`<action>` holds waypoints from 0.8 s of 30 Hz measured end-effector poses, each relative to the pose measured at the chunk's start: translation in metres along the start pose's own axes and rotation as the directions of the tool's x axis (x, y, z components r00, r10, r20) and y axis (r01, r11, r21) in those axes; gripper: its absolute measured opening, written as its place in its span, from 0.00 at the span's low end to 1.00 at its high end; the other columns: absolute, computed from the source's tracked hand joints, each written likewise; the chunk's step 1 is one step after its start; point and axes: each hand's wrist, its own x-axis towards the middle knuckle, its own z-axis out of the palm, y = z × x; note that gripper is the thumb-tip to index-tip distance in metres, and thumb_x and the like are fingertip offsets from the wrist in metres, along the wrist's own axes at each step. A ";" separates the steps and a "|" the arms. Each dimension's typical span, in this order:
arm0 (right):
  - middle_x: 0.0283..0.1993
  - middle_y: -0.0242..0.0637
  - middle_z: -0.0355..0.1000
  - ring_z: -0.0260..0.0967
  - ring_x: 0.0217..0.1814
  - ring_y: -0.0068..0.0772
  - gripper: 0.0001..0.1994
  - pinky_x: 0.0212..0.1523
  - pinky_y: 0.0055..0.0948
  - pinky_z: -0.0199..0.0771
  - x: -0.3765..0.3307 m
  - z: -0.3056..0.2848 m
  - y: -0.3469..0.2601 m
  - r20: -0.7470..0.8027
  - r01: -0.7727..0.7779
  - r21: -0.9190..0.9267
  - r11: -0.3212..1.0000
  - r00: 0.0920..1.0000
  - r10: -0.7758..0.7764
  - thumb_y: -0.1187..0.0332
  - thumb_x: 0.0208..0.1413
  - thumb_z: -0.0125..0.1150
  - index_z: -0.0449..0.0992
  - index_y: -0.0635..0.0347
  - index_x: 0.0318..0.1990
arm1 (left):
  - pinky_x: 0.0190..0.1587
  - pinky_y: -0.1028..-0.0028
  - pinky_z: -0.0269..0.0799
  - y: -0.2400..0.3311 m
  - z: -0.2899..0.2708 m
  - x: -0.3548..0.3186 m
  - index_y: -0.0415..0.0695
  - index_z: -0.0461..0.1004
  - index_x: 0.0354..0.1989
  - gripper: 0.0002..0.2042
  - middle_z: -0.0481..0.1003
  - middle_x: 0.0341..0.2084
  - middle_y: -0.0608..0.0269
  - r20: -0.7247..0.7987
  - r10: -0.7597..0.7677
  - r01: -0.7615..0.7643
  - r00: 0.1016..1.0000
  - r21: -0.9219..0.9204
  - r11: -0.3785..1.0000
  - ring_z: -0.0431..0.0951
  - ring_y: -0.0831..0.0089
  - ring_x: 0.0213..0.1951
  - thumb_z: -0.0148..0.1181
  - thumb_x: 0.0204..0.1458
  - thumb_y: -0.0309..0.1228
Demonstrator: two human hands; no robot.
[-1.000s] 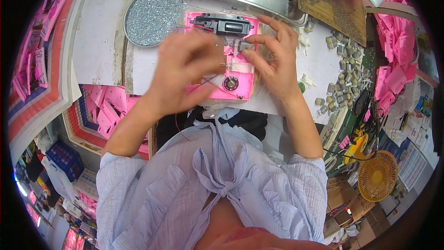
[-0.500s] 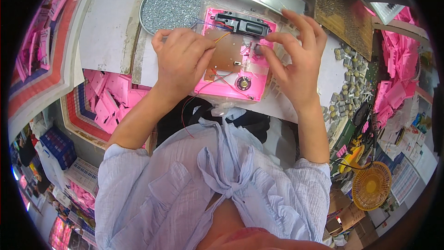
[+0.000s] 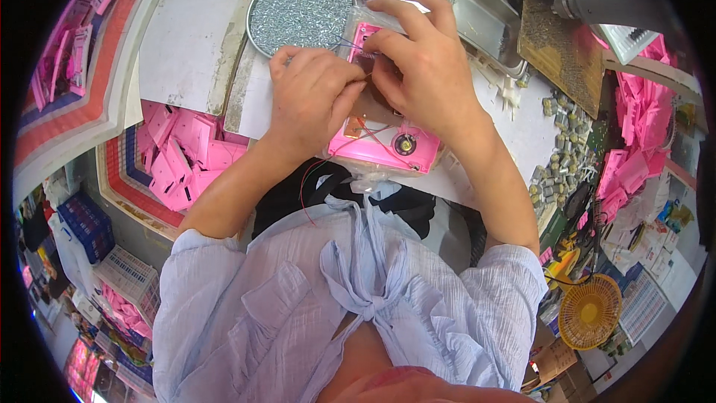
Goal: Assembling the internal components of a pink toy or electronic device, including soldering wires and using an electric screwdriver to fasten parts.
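Under my hands lies a pink plastic housing (image 3: 421, 160) with a brown circuit board (image 3: 379, 110) and a small round speaker (image 3: 405, 144). My left hand (image 3: 309, 97) is at the housing's left edge, thumb and forefinger pinched on a thin orange wire (image 3: 368, 75). Bent over the board from the right, my right hand (image 3: 429, 67) has its thumb and forefinger curled in close to the left fingertips. Whatever those right fingers grip is hidden. The black part at the housing's top is covered by this hand. A loose red wire (image 3: 302, 198) hangs toward my lap.
A round tray of small metal screws (image 3: 302, 11) stands beyond my left hand. Steel compartment trays (image 3: 477, 19) are at the back. Several small motors (image 3: 556, 164) lie at the right. Pink plastic parts (image 3: 179, 160) fill a space at the left. A yellow basket (image 3: 589, 312) is lower right.
My right hand has moved left and inward, from spread beside the black part to curled over the board beside the left fingers. The whole view has shifted slightly; my left hand keeps its pinch.
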 end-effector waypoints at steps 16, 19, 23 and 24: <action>0.54 0.33 0.78 0.67 0.62 0.52 0.09 0.57 0.43 0.75 -0.025 -0.007 0.000 -0.095 -0.060 0.135 0.989 0.993 0.073 0.72 0.41 0.73 0.85 0.56 0.34 | 0.43 0.71 0.77 -0.002 0.010 0.009 0.39 0.71 0.47 0.15 0.79 0.36 0.57 -0.093 -0.100 0.074 0.991 -0.248 0.966 0.81 0.68 0.37 0.68 0.54 0.20; 0.54 0.33 0.78 0.66 0.63 0.52 0.09 0.57 0.42 0.75 -0.025 -0.005 0.001 -0.113 -0.059 0.120 0.991 0.991 0.072 0.73 0.41 0.73 0.84 0.56 0.33 | 0.44 0.72 0.77 -0.001 0.008 0.020 0.38 0.70 0.49 0.17 0.79 0.36 0.57 -0.053 -0.028 0.014 0.998 -0.246 0.969 0.81 0.70 0.37 0.69 0.54 0.20; 0.53 0.34 0.78 0.66 0.62 0.52 0.08 0.56 0.42 0.74 -0.030 -0.011 0.005 -0.133 -0.069 0.131 0.989 0.987 0.087 0.73 0.41 0.72 0.82 0.57 0.32 | 0.44 0.73 0.76 -0.003 0.004 0.021 0.38 0.70 0.50 0.17 0.79 0.37 0.59 -0.012 0.007 -0.011 1.000 -0.327 0.945 0.80 0.71 0.37 0.68 0.54 0.19; 0.53 0.34 0.78 0.66 0.61 0.51 0.08 0.56 0.42 0.74 -0.032 -0.012 0.006 -0.138 -0.081 0.137 0.987 0.985 0.100 0.73 0.41 0.71 0.82 0.57 0.31 | 0.41 0.72 0.76 -0.003 0.003 0.022 0.39 0.71 0.49 0.17 0.79 0.36 0.59 -0.031 0.009 -0.019 0.999 -0.342 0.940 0.79 0.70 0.35 0.69 0.53 0.19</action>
